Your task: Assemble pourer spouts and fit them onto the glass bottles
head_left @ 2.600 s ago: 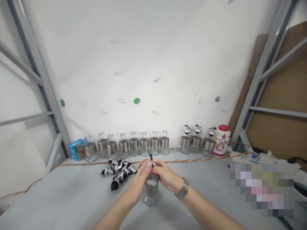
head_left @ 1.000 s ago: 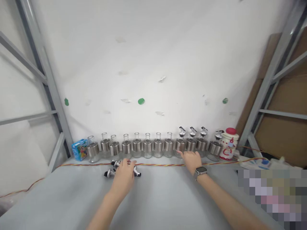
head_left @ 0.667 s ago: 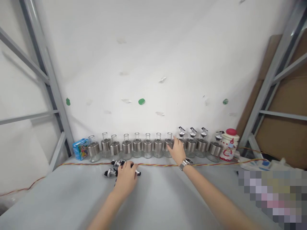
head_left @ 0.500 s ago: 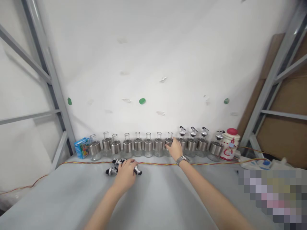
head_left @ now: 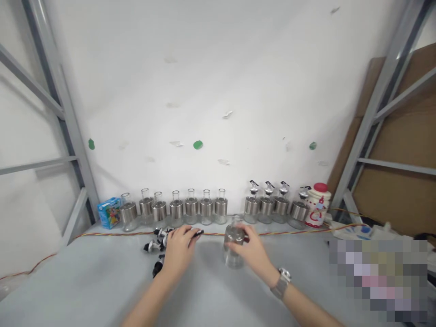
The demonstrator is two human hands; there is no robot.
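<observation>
Mid-table, just in front of the cable [head_left: 272,233], the right hand [head_left: 254,250] has its fingers wrapped round an open-necked glass bottle [head_left: 233,245] with a steel sleeve, holding it upright and close in; whether its base rests on the table [head_left: 85,281] I cannot tell. The left hand [head_left: 177,247] lies palm-down over the heap of pourer spouts [head_left: 156,243], fingers curled narrow on one dark-tipped spout [head_left: 197,232] that pokes out past the fingertips. Against the wall the uncapped bottles [head_left: 177,210] stand in a row on the left, the capped bottles [head_left: 269,206] grouped apart on the right next to the red-lidded jar [head_left: 317,204], so fitted and unfitted look sorted by side. Hidden: most of the heap under the left palm, and the bottle's far side. Lower right is pixelated. The blue box [head_left: 109,211] print is unreadable.
</observation>
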